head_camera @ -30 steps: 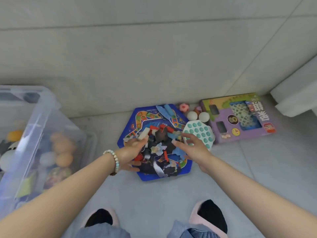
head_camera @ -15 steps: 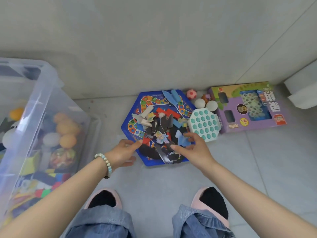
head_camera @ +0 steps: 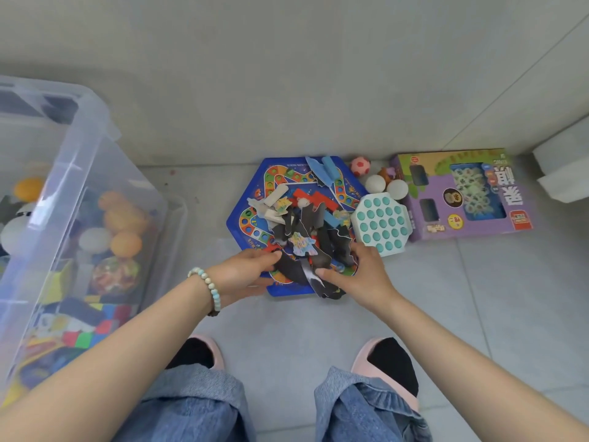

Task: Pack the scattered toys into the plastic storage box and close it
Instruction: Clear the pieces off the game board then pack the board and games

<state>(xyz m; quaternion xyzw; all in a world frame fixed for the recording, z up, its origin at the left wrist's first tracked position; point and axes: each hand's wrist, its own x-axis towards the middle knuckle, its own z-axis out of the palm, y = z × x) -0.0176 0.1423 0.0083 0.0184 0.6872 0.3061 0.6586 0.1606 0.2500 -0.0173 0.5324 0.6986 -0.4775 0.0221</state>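
Observation:
A blue hexagonal game board lies on the floor by the wall, with a heap of puzzle pieces on it. My left hand grips the board's near left edge, thumb on top and fingers underneath. My right hand presses on the pieces at the near right edge. The clear plastic storage box stands open at the left, holding balls, cubes and other toys.
A teal pop-it toy overlaps the board's right side. Behind it lie a pink ball and two white balls. A purple toy carton rests against the wall. A white object sits far right. My feet are below.
Both hands slid back from the middle of the pile to the board's near edge. My left hand has closed on that edge. The view tilted down and nearer.

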